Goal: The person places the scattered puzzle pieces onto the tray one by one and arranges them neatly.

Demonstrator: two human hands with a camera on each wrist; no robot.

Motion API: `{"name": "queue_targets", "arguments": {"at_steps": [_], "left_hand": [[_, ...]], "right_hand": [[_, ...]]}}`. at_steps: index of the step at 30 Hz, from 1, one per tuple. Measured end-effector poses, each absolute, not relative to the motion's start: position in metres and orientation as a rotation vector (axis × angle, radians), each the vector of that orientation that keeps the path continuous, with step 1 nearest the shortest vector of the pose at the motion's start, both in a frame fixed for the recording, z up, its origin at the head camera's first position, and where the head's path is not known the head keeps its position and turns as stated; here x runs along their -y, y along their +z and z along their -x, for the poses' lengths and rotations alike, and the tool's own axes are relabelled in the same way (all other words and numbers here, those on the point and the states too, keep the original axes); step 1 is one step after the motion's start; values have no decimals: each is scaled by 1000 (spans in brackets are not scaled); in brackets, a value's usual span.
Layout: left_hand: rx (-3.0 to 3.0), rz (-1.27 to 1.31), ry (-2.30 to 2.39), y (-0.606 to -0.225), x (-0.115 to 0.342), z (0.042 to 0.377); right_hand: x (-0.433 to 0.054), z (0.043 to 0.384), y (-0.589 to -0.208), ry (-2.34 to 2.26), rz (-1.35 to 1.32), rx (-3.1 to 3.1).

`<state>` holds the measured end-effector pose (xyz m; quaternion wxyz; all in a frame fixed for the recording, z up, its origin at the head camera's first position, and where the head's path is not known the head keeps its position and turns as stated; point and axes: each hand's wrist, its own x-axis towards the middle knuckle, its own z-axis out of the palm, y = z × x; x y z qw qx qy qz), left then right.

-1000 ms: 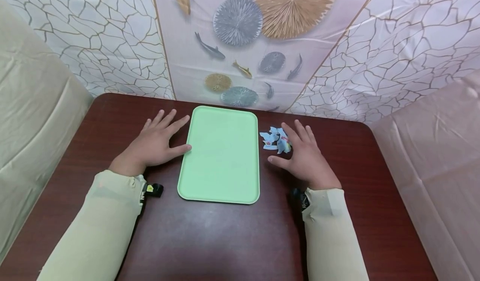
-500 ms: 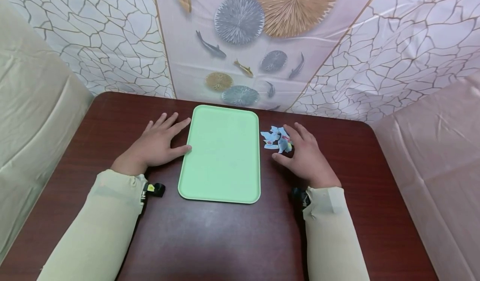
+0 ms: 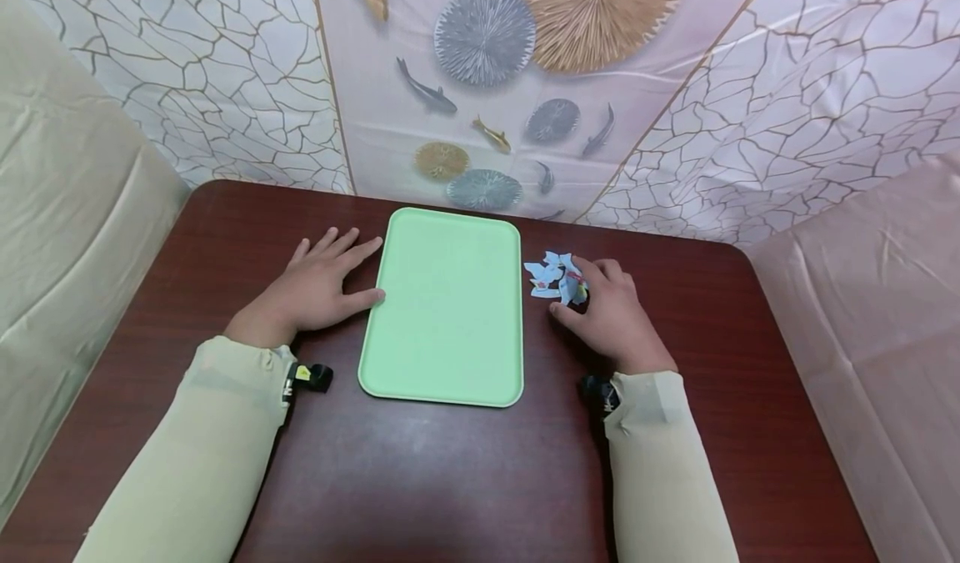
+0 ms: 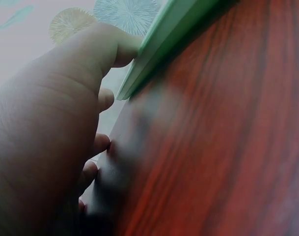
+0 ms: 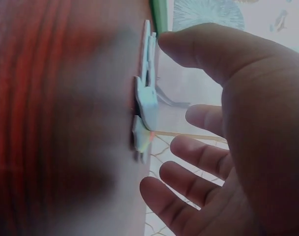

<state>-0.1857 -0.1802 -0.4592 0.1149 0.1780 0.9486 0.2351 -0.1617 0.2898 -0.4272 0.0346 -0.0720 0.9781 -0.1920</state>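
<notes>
A light green rectangular tray lies on the dark red-brown table. My left hand rests at its left side with fingers spread, thumb and index fingertips right at the rim. Just right of the tray is a small heap of flat, light blue printed pieces with jagged outlines, some overlapping. My right hand hovers at the heap's right side, covering part of it in the head view. From the right wrist view, the pieces stand apart from the relaxed, slightly bent fingers, and nothing is held.
Wood-grained tabletop extends in front of the tray and to both sides. A patterned cloth backdrop hangs behind the far edge, with pale fabric at the sides. Each wrist wears a black strap with a small camera.
My right hand has lowered slightly over the heap, and its fingers have drawn together and bent more. My left hand stays at the tray's rim. The head view has shifted a little.
</notes>
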Motion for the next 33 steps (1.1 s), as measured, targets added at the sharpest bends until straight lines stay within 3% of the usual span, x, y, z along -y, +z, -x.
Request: {"name": "queue_targets", "arguments": {"at_steps": [33], "left_hand": [[-2772, -538, 692, -462, 182, 188]], "right_hand": [[-290, 169, -441, -559, 207, -3027]]}}
